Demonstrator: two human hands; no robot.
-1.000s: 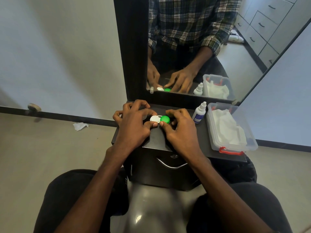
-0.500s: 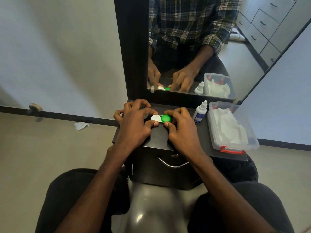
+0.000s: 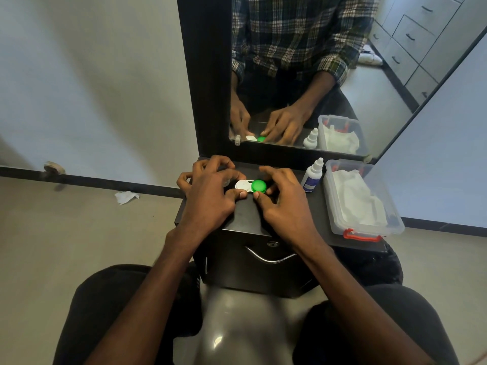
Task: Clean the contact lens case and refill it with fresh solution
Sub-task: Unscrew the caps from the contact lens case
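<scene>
— Status of the hands?
— The left hand [image 3: 208, 198] is pinching the contact lens case [image 3: 243, 187] at its white end; the right hand [image 3: 283, 201] is gripping the green cap [image 3: 258, 186]. The case is sitting mid-table [image 3: 247, 217].
— Progress?
— Early, I am judging: the solution bottle [image 3: 312, 176] is standing untouched at right.
— Clearance?
— The plastic box [image 3: 369, 227] is crowding the right edge.

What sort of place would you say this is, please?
Probably a bedroom or dressing corner at home: a tall framed mirror stands over a small black cabinet, with drawers reflected behind.
</scene>
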